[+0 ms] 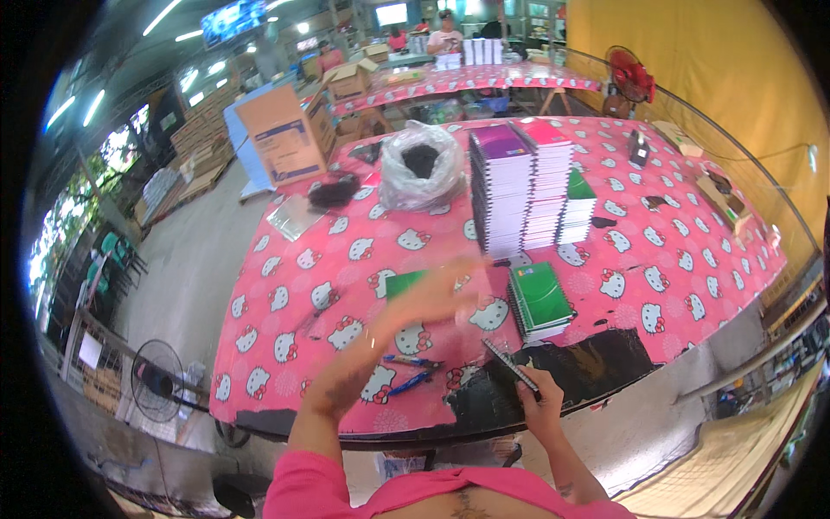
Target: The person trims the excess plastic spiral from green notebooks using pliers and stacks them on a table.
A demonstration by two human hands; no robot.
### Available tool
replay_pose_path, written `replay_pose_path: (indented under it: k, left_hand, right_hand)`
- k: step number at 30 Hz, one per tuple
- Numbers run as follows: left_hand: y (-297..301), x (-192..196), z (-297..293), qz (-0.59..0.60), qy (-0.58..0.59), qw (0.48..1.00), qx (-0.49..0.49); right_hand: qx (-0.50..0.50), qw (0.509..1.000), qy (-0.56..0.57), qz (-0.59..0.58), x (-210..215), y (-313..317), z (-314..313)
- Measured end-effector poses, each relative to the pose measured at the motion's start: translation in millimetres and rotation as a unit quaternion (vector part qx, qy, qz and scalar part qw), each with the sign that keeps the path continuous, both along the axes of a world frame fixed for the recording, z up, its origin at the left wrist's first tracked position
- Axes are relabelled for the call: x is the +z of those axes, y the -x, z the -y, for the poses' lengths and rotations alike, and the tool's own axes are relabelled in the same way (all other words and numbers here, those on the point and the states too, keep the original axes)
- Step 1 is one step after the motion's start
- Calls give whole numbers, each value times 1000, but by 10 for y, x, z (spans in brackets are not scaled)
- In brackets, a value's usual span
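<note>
Low in the frame, the right hand has its grip pinched on one black spiral binding strip above the table edge, while the blurred left hand hovers with fingers spread, holding nothing. Two blue pens lie just left. One green notebook pile sits beyond, with three tall notebook stacks and one plastic bag further up.

Ceiling tube lights are glowing over a grey concrete floor, while a yellow wall is bounding the right side.
</note>
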State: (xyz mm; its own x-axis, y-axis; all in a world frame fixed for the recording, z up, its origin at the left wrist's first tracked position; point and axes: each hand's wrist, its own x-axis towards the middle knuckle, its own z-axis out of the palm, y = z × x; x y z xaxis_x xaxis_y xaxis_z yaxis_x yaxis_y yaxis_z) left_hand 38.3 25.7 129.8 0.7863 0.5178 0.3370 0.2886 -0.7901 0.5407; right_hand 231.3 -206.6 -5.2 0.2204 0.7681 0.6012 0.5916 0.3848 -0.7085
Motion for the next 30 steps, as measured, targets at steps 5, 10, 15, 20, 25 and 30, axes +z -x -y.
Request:
replay_pose_path:
  k: [5, 10, 15, 20, 25, 30]
  left_hand:
    - [101, -366, 567, 4, 358, 931, -73]
    - [91, -263, 708, 115, 434, 893, -40]
    - [52, -232, 702, 145, 243, 959, 27]
    - [58, -491, 609, 142, 259, 955, 27]
    - [-25, -432, 680, 123, 212, 969, 40]
    - [40, -550, 694, 116, 171, 977, 57]
  right_hand:
    - [105, 923, 120, -351, 159, -43, 46]
    - [111, 946, 131, -273, 430, -30, 6]
    - [25, 997, -47, -58, 783, -173, -164]
    - [-100, 967, -121, 199, 906, -477, -571]
    - [-96, 950, -31, 296, 596, -608, -901]
    - [-44, 951, 47, 303, 604, -531, -920]
